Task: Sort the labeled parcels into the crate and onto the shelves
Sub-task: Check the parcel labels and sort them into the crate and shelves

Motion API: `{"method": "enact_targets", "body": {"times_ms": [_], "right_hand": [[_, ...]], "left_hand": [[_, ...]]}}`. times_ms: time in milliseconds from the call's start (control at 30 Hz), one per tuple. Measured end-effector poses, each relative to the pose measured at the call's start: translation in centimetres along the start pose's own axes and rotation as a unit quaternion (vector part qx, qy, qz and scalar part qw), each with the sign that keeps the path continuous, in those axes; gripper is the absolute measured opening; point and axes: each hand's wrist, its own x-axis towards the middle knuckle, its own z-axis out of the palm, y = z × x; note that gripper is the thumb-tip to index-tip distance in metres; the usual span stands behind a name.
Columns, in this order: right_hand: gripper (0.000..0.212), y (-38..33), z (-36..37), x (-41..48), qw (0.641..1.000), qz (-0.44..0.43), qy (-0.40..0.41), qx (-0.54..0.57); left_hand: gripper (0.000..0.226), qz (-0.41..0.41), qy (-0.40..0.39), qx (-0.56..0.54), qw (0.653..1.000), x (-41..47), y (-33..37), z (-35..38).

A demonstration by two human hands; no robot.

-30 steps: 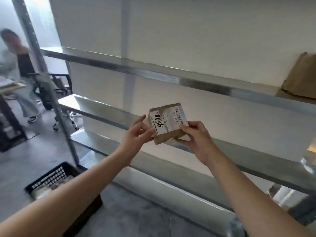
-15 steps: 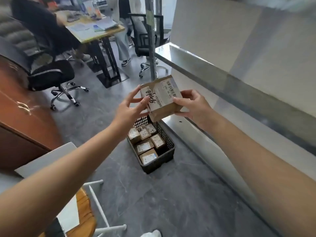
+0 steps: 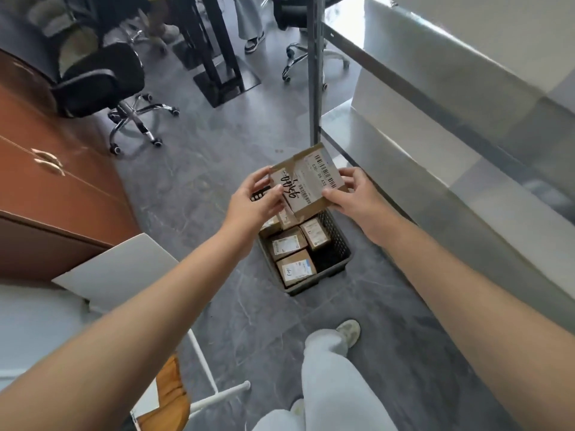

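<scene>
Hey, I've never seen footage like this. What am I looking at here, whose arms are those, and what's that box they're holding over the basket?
There is no machine here. A person wears a camera on the head, so the one picture looks forward and down at their own hands. The left hand and right hand each grip a side of a small cardboard parcel with a barcode label and handwritten marks. It is held above a dark plastic crate standing on the grey floor. The crate already holds several labelled boxes. Metal shelves run along the right. An office chair and a wooden cabinet are on the left, and the wearer's own leg shows at the bottom.
</scene>
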Motion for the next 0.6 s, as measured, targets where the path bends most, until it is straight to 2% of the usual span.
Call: {"method": "enact_targets", "body": {"times_ms": [133, 267, 433, 600], "right_hand": [[0.037, 1.5, -1.8, 4.8, 0.996, 0.010, 0.005, -0.090], [0.040, 6.5, -2.9, 9.6, 0.989, 0.057, -0.002, -0.138], [0.042, 17.1, -2.2, 15.4, 0.969, 0.139, 0.011, -0.203], [0.043, 28.9, -0.1, 20.4, 0.932, 0.209, 0.017, -0.294]], "left_hand": [[0.034, -0.051, 0.017, -0.008, 0.999, 5.4, -2.7, 1.9], [0.035, -0.098, 0.010, -0.004, 0.995, 10.8, -8.6, 2.7], [0.034, -0.218, -0.009, -0.036, 0.975, 17.1, -19.4, 2.6], [0.043, -0.315, -0.047, -0.026, 0.948, 22.6, -31.7, 2.0]]}}
